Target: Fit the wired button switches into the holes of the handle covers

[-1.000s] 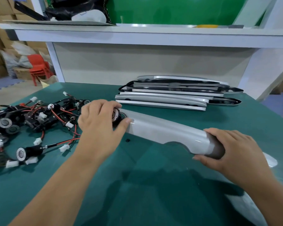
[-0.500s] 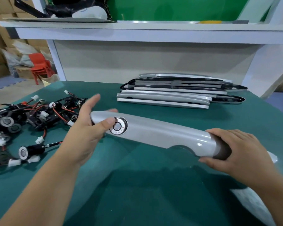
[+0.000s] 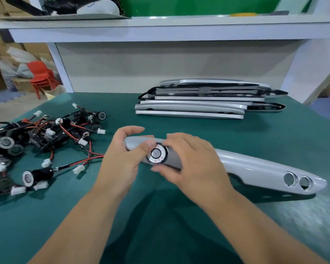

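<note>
Left hand [image 3: 122, 159] and right hand [image 3: 191, 161] curl close together, forearms converging.

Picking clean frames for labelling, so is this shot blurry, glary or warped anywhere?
Head view: the right hand is motion-blurred, the fitted button switch is readable; the table smears at lower right; the shelf bows slightly from wide-angle distortion; soft glare streaks the handle cover.
</note>
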A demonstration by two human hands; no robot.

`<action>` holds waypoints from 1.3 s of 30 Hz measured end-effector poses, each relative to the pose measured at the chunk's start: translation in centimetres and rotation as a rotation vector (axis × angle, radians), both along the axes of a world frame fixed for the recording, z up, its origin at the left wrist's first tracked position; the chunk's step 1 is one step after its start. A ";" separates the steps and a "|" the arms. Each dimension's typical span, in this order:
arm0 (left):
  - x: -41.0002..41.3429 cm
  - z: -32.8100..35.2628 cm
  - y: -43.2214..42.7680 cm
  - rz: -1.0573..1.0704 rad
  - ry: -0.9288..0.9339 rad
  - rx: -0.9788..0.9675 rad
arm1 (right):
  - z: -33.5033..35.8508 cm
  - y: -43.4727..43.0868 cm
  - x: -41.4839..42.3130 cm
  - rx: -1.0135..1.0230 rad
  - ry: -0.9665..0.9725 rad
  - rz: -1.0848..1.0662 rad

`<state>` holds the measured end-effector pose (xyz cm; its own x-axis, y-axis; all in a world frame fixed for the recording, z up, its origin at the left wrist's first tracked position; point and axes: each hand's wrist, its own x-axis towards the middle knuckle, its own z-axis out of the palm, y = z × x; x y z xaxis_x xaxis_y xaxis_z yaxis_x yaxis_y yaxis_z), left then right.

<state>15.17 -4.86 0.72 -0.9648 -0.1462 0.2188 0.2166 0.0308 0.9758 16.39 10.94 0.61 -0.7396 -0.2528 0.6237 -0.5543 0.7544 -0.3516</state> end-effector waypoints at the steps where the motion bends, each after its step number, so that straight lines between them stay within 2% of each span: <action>1: 0.2 0.1 0.2 0.001 -0.008 0.014 | 0.1 -0.9 -0.1 0.004 -0.004 -0.015; 5: 0.5 0.9 0.2 0.002 -0.067 0.133 | 0.1 -1.2 -0.7 0.011 -0.059 0.014; 9: 0.2 0.6 -0.1 -0.059 -0.084 0.155 | 0.3 0.0 -1.0 0.068 -0.139 0.091; 15: 0.1 0.2 -1.3 -0.206 -0.065 -0.035 | 1.2 1.4 -1.4 0.168 -0.184 0.197; 18: 0.3 0.0 -1.3 -0.231 -0.057 -0.156 | 1.4 2.1 -1.5 0.139 -0.219 0.241; 24: 0.5 0.2 -0.7 -0.213 -0.062 -0.083 | 0.7 1.5 -1.1 -0.006 -0.092 0.147; 28: 0.3 0.4 -0.7 -0.213 -0.083 0.038 | 0.6 1.0 -1.1 0.025 0.042 0.132; 30: 0.4 0.4 -0.8 -0.205 -0.081 0.028 | 0.7 1.3 -1.1 0.060 0.055 0.165; 35: 0.1 0.0 -1.1 -0.192 -0.080 -0.044 | 1.2 1.9 -1.2 0.128 -0.080 0.208; 39: 0.0 -0.1 -1.2 -0.176 -0.074 -0.090 | 1.9 2.7 -1.2 0.043 -0.349 0.112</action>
<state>15.13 -6.08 0.60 -0.9876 0.0426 0.1510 0.1542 0.0863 0.9843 15.14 13.67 2.47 -0.8721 -0.3651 0.3258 -0.4869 0.7141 -0.5030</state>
